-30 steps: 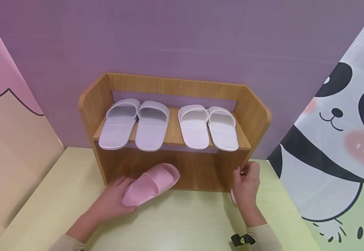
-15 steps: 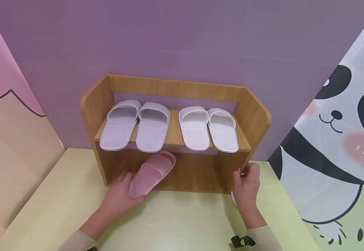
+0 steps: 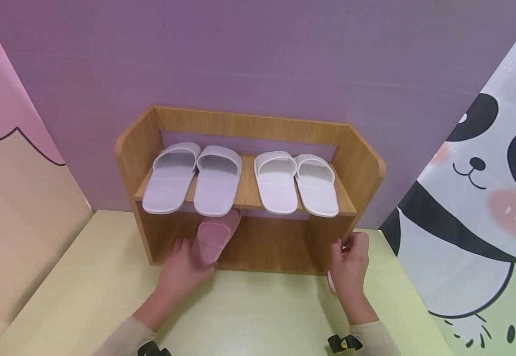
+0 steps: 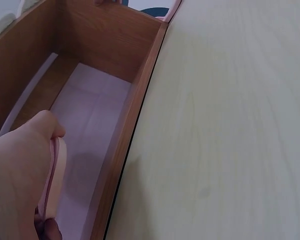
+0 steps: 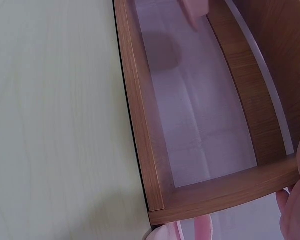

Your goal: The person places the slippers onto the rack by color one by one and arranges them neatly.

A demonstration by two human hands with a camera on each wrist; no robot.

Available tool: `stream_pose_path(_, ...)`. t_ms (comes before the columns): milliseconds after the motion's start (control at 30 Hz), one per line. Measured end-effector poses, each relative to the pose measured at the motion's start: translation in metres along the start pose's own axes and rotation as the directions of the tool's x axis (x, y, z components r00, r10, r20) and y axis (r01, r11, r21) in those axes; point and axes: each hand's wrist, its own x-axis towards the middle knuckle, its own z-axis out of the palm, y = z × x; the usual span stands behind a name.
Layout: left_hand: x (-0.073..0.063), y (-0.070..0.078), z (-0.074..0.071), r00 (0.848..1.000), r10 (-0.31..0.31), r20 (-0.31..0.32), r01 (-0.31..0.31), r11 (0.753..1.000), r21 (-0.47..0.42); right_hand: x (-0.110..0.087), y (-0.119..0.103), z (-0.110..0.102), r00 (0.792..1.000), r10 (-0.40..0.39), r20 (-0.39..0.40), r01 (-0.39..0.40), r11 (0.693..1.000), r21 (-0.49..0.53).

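Observation:
My left hand (image 3: 180, 272) grips a pink slipper (image 3: 215, 236) at its open sole end. The slipper is tilted, its toe reaching into the lower level of the wooden shoe rack (image 3: 249, 118) and partly hidden under the upper shelf. In the left wrist view, fingers and thumb close around the edge of the slipper's sole (image 4: 55, 172). At the rack's right side, my right hand (image 3: 350, 259) pinches the front edge of the side panel (image 5: 230, 195). Another pink slipper (image 5: 204, 227) shows just outside that panel, mostly hidden by the right hand in the head view.
On the upper shelf stand a pale lilac pair of slippers (image 3: 217, 185) and a white pair (image 3: 276, 185), soles jutting past the front edge. The rack sits on a light wooden table (image 3: 262, 311) against a purple wall (image 3: 258, 54). Cartoon panels (image 3: 476, 237) flank both sides.
My left hand has moved right and forward, bringing the pink slipper from in front of the rack into its lower level and turning its toe further inward. The right hand has stayed in place.

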Motion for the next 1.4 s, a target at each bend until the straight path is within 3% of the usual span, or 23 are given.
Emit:
stream_pose_path(367, 0.007, 0.011, 0.012, 0.994, -0.112, 0.01, 0.112, 0.994, -0.007, -0.002, 0.0, 0.0, 1.0, 0.016, 0.009, -0.016, 1.0, -0.008)
stream_pose_path(700, 0.014, 0.014, 0.02, 0.985, -0.172, 0.005, 0.17, 0.98, 0.103, -0.001, 0.002, 0.001, 1.0, -0.003, -0.001, 0.003, 1.0, -0.005)
stream_pose_path(1133, 0.018, 0.019, 0.026, 0.968, -0.241, 0.062, 0.225, 0.955, 0.195, 0.0, 0.002, 0.001, 1.0, -0.007, -0.008, 0.007, 1.0, 0.009)
stream_pose_path(1400, 0.021, 0.021, 0.032, 0.971, -0.23, 0.069, 0.203, 0.94, 0.274, 0.0, 0.005, 0.002, 0.999, -0.037, -0.028, 0.037, 0.999, 0.025)
